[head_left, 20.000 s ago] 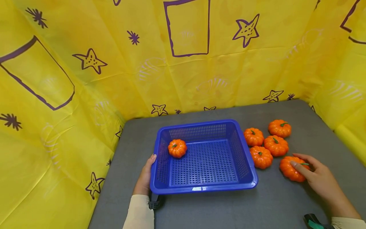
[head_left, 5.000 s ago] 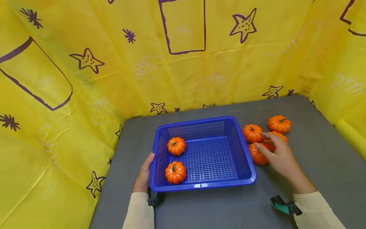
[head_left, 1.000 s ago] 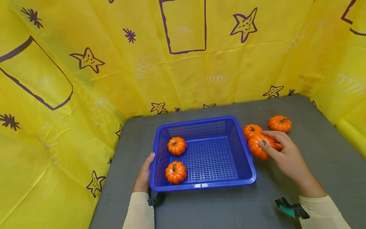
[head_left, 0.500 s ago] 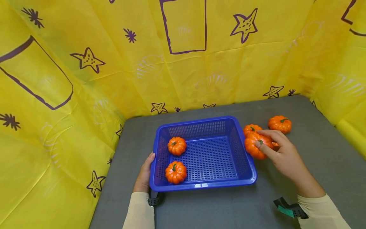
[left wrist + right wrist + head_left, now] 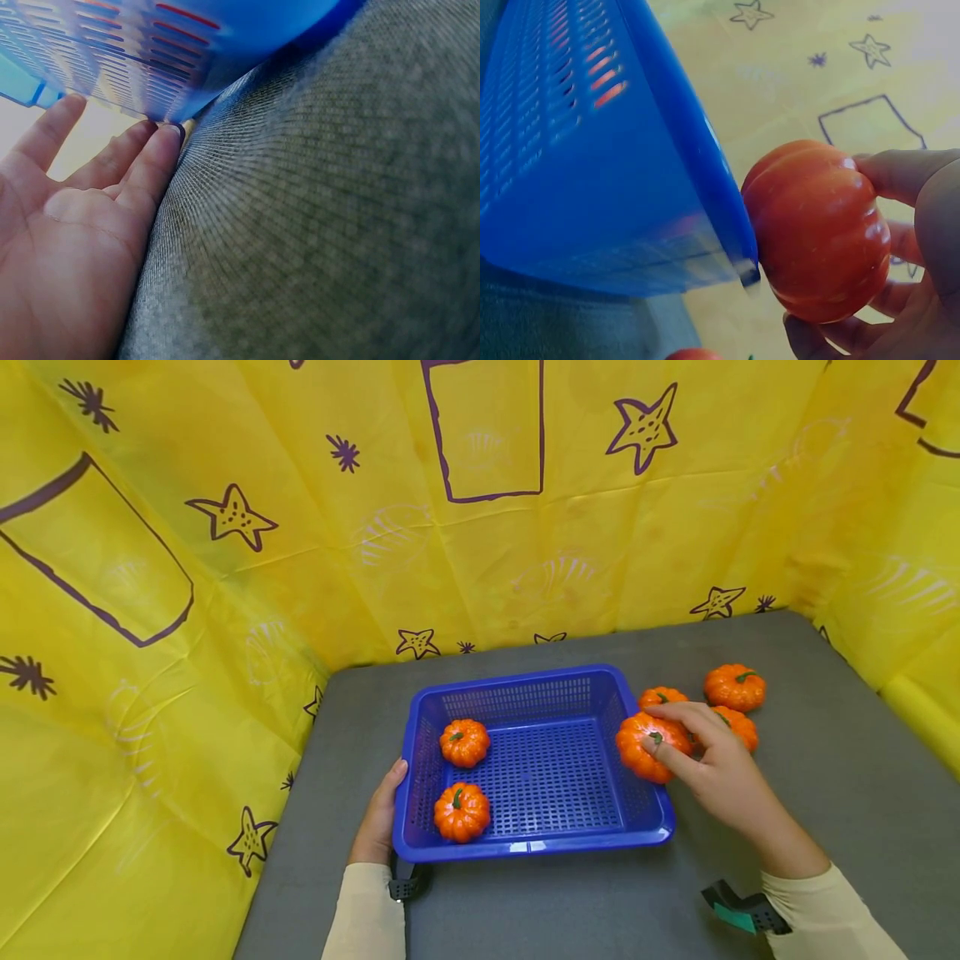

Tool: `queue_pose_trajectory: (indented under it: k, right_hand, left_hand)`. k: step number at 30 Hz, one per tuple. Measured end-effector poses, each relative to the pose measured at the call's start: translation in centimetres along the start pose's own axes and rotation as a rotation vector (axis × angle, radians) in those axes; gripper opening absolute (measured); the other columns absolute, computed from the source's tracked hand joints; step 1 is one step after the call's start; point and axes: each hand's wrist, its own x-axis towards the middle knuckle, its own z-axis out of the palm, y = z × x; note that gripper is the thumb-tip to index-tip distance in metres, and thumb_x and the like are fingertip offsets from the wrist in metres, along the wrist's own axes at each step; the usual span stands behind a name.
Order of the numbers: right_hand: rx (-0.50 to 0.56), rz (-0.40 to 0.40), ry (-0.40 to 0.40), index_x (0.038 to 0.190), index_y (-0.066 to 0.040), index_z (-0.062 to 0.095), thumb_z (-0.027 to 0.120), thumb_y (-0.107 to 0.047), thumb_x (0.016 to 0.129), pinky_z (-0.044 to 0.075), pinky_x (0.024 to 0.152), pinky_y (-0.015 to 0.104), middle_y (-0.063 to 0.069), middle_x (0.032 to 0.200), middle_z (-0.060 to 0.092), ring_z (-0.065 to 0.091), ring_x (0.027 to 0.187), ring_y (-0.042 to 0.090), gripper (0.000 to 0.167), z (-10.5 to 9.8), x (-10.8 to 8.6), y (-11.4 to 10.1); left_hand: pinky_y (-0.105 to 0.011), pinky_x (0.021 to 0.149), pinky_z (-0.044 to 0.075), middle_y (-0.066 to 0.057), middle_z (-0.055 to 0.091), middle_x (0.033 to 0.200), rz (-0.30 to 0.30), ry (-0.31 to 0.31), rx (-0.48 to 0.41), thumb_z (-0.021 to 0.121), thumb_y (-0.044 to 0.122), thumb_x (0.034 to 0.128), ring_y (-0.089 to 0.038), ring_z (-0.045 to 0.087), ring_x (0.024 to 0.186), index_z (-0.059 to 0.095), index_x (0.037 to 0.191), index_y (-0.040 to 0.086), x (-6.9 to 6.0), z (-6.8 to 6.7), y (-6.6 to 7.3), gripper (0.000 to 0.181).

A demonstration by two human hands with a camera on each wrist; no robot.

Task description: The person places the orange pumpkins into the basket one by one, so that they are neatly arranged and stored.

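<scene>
The held pumpkin [image 5: 636,758] is suspended over the right rim of the blue basket [image 5: 525,849], stem upward; whether that rim is touched cannot be told. It is gripped by the right hand [image 5: 716,772], whose fingers [image 5: 896,176] are parted only to the pumpkin's width and curled about its sides, a spread probably suited to so round and glossy a body. The basket's left side is touched by the left hand [image 5: 378,818], its fingers nearly straight and curled round nothing, presumably so that sliding is prevented. Inside, a far-left pumpkin [image 5: 464,743] and a near-left pumpkin [image 5: 461,812] are set slightly apart along the left wall. Beyond the right wall, a rim-side pumpkin [image 5: 662,696], a middle pumpkin [image 5: 741,728] and a far-right pumpkin [image 5: 735,687] are grouped on the grey table [image 5: 562,910], seemingly for easy reach by the right hand. The table is bordered at the far side by yellow cloth [image 5: 487,577].
</scene>
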Motion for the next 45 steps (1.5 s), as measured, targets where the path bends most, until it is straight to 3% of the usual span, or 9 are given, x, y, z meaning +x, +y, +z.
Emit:
queue_pose_trajectory:
  k: [7,15,26,36,45]
  right_hand:
    - [0.008,-0.008,-0.019,0.135,-0.006,0.073,0.081,0.002,0.096,0.038,0.100,0.013,0.011,0.136,0.065,0.050,0.126,0.017,0.041,0.3,0.5,-1.1]
    - [0.025,-0.068,-0.016,0.134,-0.006,0.074,0.081,0.003,0.094,0.041,0.098,0.013,0.011,0.130,0.067,0.054,0.119,0.016,0.041,1.0,1.5,-2.2]
    - [0.011,-0.061,-0.081,0.137,-0.005,0.072,0.081,-0.008,0.099,0.038,0.103,0.017,0.011,0.136,0.065,0.053,0.131,0.032,0.039,2.3,2.6,-3.5]
    - [0.046,-0.031,-0.108,0.138,-0.009,0.072,0.081,-0.014,0.101,0.048,0.094,0.018,0.007,0.136,0.064,0.057,0.126,0.026,0.038,3.7,3.7,-4.0]
    - [0.059,-0.046,-0.144,0.138,-0.007,0.071,0.081,-0.015,0.101,0.052,0.098,0.035,0.006,0.138,0.063,0.057,0.127,0.024,0.039,5.2,4.8,-4.4]
  left_hand:
    - [-0.046,0.098,0.058,-0.021,0.056,0.150,0.003,-0.002,0.002,0.047,0.054,0.1093,-0.030,0.066,0.120,0.033,0.169,0.017,-0.1,0.0,0.0,0.072]
    - [-0.046,0.098,0.058,-0.020,0.057,0.148,0.001,-0.002,-0.001,0.047,0.054,0.1094,-0.030,0.066,0.120,0.033,0.170,0.018,-0.1,0.1,0.0,0.072]
    - [-0.045,0.095,0.060,-0.019,0.061,0.143,-0.006,0.007,-0.004,0.047,0.054,0.1097,-0.029,0.068,0.116,0.036,0.168,0.017,-0.2,0.2,0.0,0.070]
    - [-0.043,0.093,0.060,-0.015,0.066,0.136,-0.013,0.017,-0.008,0.045,0.054,0.1101,-0.027,0.070,0.112,0.037,0.166,0.012,-0.2,0.3,0.1,0.070]
    - [-0.042,0.094,0.060,-0.012,0.068,0.135,-0.003,0.005,-0.018,0.046,0.056,0.1103,-0.026,0.070,0.112,0.039,0.166,0.010,0.0,0.1,0.0,0.072]
